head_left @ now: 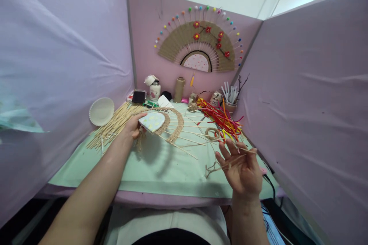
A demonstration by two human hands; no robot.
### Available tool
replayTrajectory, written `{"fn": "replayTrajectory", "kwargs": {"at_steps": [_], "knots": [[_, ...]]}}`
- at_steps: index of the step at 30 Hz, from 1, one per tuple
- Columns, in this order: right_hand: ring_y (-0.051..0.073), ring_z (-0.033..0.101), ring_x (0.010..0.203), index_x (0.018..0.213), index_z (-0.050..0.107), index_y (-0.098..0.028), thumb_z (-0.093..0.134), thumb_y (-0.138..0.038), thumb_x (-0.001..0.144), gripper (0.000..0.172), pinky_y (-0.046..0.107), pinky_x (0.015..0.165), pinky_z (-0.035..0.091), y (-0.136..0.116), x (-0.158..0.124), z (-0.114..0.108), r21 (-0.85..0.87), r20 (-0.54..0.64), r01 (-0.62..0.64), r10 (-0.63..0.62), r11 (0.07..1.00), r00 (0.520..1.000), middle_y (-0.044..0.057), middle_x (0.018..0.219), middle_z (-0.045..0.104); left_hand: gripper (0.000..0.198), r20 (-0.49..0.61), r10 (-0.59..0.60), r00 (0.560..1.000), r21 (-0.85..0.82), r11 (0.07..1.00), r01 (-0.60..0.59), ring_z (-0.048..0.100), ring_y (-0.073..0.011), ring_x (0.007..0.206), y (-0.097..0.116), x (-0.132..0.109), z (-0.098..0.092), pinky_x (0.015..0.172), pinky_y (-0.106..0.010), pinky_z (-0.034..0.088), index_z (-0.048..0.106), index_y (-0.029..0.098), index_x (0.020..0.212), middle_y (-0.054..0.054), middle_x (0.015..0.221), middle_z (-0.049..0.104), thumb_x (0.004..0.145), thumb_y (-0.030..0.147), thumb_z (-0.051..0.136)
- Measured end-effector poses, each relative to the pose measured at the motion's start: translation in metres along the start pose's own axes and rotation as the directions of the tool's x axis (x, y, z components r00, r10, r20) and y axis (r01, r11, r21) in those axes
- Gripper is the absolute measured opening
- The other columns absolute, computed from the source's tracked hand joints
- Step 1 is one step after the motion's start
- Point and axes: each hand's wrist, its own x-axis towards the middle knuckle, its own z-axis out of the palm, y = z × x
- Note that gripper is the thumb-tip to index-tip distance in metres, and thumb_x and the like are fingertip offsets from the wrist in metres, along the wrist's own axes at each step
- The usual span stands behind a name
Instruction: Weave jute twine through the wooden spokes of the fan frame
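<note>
My left hand [134,125] grips a half-woven fan at its rounded end. Pale blue patterned fabric [153,121] covers that end, and thin sticks spread from it to the right. Two bands of brown twine weaving [177,126] cross the sticks, with bare sticks between and beyond them. Loose twine ends hang below my left hand. Palm up, my right hand [243,170] is at the table's right front, its fingers loosely curled. A strand of twine [246,149] runs over its fingers to the thumb, and more trails across the palm toward the left.
Bundled sticks [110,124] and a white scalloped dish [101,111] lie at the left. Red and yellow pipe cleaners [220,116] are heaped at the right behind a twine coil [212,134]. A finished fan [201,42] hangs on the back panel; fabric-covered panels [301,95] enclose both sides.
</note>
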Motion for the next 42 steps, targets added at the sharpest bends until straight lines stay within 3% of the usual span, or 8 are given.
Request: {"fn": "replayTrajectory", "kwargs": {"at_steps": [6,10,15,20,28,37,42], "knots": [[0.023,0.070,0.094,0.079,0.071,-0.030,0.048,-0.061,0.087,0.039,0.040,0.077,0.057,-0.002,-0.003,0.003,0.017,0.100,-0.057,0.055,0.998,0.994,0.000,0.095,0.075,0.006,-0.004,0.033,0.999,0.058,0.998,-0.033,0.058,-0.0148,0.036,0.001,0.002,-0.002,0.035,-0.022,0.048,0.064,0.010,0.082,-0.003,0.052,0.064,0.078,0.013,0.060],[0.023,0.070,0.094,0.080,0.071,-0.029,0.047,-0.061,0.087,0.041,0.040,0.077,0.057,-0.001,-0.004,0.005,0.014,0.094,-0.052,0.051,0.999,0.994,0.002,0.099,0.074,0.010,-0.009,0.035,0.999,0.064,0.997,-0.034,0.054,-0.0136,0.032,0.000,0.004,-0.003,0.031,-0.020,0.042,0.065,0.010,0.085,-0.002,0.048,0.061,0.076,0.013,0.062],[0.022,0.068,0.097,0.083,0.071,-0.032,0.046,-0.062,0.087,0.040,0.042,0.079,0.056,0.000,-0.004,0.004,0.005,0.078,-0.048,0.047,0.999,0.996,0.001,0.104,0.073,0.015,-0.007,0.031,0.999,0.048,0.998,-0.031,0.062,-0.0171,0.043,-0.002,0.006,-0.003,0.037,-0.022,0.048,0.066,0.011,0.089,-0.005,0.058,0.067,0.074,0.012,0.064],[0.021,0.070,0.090,0.076,0.070,-0.027,0.046,-0.062,0.087,0.045,0.038,0.075,0.059,-0.002,-0.007,0.008,0.011,0.171,-0.078,0.074,0.997,0.982,0.003,0.090,0.075,0.015,-0.008,0.023,1.000,0.047,0.999,-0.022,0.062,-0.0174,0.043,-0.002,0.007,-0.003,0.039,-0.024,0.050,0.066,0.011,0.088,-0.005,0.057,0.066,0.074,0.013,0.064],[0.023,0.070,0.087,0.074,0.071,-0.024,0.054,-0.064,0.081,0.044,0.039,0.070,0.060,-0.001,-0.010,0.013,-0.070,0.276,-0.098,0.113,0.993,0.954,0.005,0.084,0.074,0.009,-0.012,0.032,0.999,0.076,0.997,-0.031,0.060,-0.0163,0.038,-0.003,0.003,0.000,0.036,-0.023,0.049,0.064,0.010,0.085,-0.004,0.054,0.065,0.077,0.013,0.060],[0.026,0.071,0.078,0.068,0.069,-0.020,0.057,-0.075,0.068,0.056,0.041,0.063,0.060,0.002,-0.012,0.015,-0.187,0.250,-0.212,0.255,0.959,0.934,0.008,0.074,0.073,0.005,-0.029,0.043,0.999,0.075,0.996,-0.041,0.055,-0.0142,0.033,-0.004,-0.003,0.003,0.025,-0.019,0.039,0.063,0.012,0.082,-0.002,0.048,0.062,0.077,0.014,0.061],[0.020,0.071,0.074,0.073,0.071,-0.020,0.057,-0.069,0.075,0.051,0.031,0.060,0.059,0.004,-0.009,0.014,-0.099,0.285,-0.250,0.268,0.963,0.920,0.006,0.077,0.073,0.005,-0.025,0.031,0.999,0.072,0.997,-0.029,0.054,-0.0133,0.032,-0.005,-0.006,0.005,0.026,-0.018,0.039,0.062,0.012,0.076,-0.003,0.048,0.062,0.080,0.014,0.059]]}}
